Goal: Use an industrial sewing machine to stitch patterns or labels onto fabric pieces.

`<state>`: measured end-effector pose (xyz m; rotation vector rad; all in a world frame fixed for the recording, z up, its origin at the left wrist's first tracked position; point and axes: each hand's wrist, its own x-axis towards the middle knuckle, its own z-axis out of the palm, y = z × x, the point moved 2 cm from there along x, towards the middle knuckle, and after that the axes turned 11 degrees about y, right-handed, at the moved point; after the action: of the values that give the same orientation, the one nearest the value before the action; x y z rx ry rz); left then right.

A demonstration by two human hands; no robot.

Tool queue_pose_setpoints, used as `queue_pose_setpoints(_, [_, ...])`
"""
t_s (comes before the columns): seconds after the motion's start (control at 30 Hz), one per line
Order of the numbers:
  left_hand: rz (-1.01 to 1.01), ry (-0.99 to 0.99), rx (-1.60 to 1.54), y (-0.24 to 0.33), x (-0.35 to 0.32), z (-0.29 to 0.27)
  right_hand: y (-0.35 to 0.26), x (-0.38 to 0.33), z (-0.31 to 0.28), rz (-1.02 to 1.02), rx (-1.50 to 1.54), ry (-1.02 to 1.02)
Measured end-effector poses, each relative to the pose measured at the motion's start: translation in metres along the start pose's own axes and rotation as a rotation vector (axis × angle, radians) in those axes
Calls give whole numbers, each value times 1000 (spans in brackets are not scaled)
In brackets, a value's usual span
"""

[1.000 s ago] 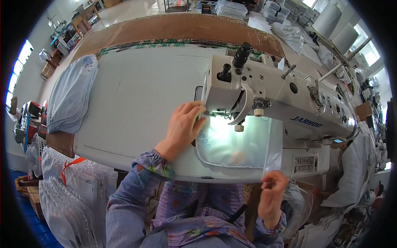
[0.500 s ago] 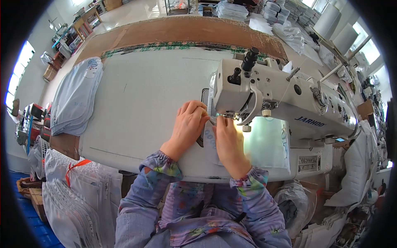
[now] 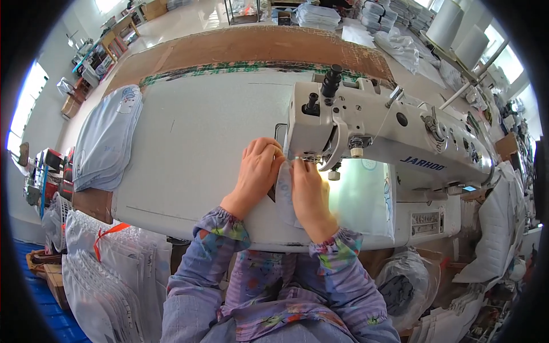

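A pale fabric piece (image 3: 361, 200) with small coloured prints lies on the bed of a white sewing machine (image 3: 394, 126), passing under its head. Close to the needle area, my left hand (image 3: 257, 171) is closed, its fingertips pinching the fabric's left edge. Just right of it, my right hand (image 3: 310, 191) is also closed, thumb and fingers gripping the same edge, and its wrist rests over the cloth. A narrow strip of the fabric shows between the two hands. The exact fold under my fingertips is hidden.
On the left of the table (image 3: 200, 131) lies a stack of pale cut pieces (image 3: 108, 137). Below it hang bundled white pieces (image 3: 108, 280) with a red tie (image 3: 108, 234). A clear plastic bag (image 3: 403, 286) sits under the machine's right side. Thread cones (image 3: 446, 23) stand at the upper right.
The machine appears slightly farther left as the view shifts. My right hand has shifted slightly left in the picture, while my left hand stays almost in place; both keep pinching the fabric.
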<state>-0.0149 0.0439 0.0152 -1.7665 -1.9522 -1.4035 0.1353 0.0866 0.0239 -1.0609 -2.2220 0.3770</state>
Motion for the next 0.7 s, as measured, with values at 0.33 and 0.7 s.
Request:
queue_pose_setpoints(0.33, [-80,2,372,-82,88,109,0,-111,-84,40,199,-27])
queue_pose_setpoints(0.7, [-257,182,163,-55,19,-38,64,-73,-113,18,151,105])
